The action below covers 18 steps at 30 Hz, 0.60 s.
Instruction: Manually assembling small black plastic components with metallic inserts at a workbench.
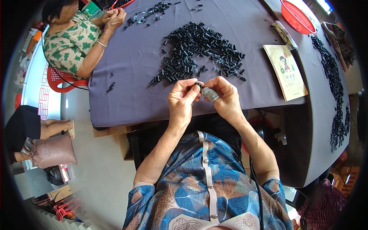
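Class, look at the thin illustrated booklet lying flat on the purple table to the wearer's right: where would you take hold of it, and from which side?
Grip the booklet at its near corner, coming from the table's front edge. It lies flat and thin, so a top pinch finds nothing to hold; that corner reaches the edge, where a thumb could probably slip beneath. The right hand is nearer, though busy with a small black part.

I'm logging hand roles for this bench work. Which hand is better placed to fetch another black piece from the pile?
Probably the left hand: it pinches only a small black piece, below the pile. The right hand has a grey-wrapped thumb.
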{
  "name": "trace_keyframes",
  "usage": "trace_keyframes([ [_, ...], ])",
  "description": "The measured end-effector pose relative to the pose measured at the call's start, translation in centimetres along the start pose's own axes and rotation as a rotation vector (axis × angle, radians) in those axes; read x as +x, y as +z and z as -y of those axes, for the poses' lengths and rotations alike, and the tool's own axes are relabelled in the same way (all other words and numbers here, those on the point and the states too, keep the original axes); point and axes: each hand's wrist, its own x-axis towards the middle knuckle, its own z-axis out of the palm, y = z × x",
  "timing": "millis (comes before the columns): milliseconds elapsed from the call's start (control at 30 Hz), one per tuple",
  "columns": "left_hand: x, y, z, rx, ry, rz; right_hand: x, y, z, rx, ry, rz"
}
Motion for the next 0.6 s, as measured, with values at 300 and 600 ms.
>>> trace_keyframes([
  [300,-0.3,0.5,-0.2,0.219,0.109,-0.004,0.2,-0.3,0.5,0.142,0.121,0.052],
  [600,0.8,-0.9,-0.1,-0.219,-0.18,0.049,0.4,-0.2,-0.3,-0.043,-0.076,0.05],
])
